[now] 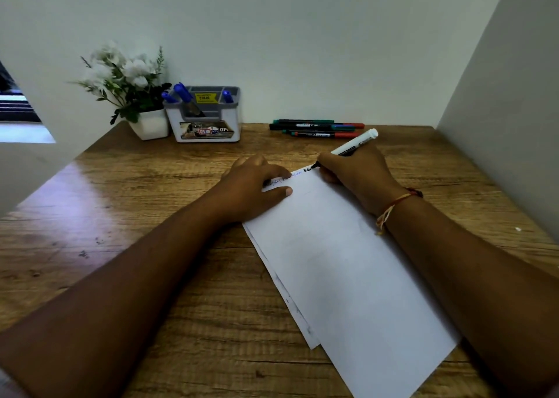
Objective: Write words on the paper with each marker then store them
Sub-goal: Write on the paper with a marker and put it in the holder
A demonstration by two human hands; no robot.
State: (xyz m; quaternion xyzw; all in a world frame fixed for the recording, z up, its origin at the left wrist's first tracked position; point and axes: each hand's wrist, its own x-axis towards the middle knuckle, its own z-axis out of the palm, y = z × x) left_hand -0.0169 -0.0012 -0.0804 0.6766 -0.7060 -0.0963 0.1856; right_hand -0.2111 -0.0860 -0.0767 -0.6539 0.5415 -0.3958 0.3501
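Observation:
A white sheet of paper lies slanted on the wooden desk, with another sheet under its left edge. My right hand grips a white marker whose black tip touches the paper's far edge beside fresh black strokes. My left hand rests flat on the paper's top left corner, partly covering a line of small writing. Several markers with green, red and black parts lie side by side at the back of the desk. A grey and white pen holder holds blue-capped markers.
A white pot of white artificial flowers stands left of the holder. Walls close in behind and on the right; a white partition borders the left. Bare wood lies to the left of the paper.

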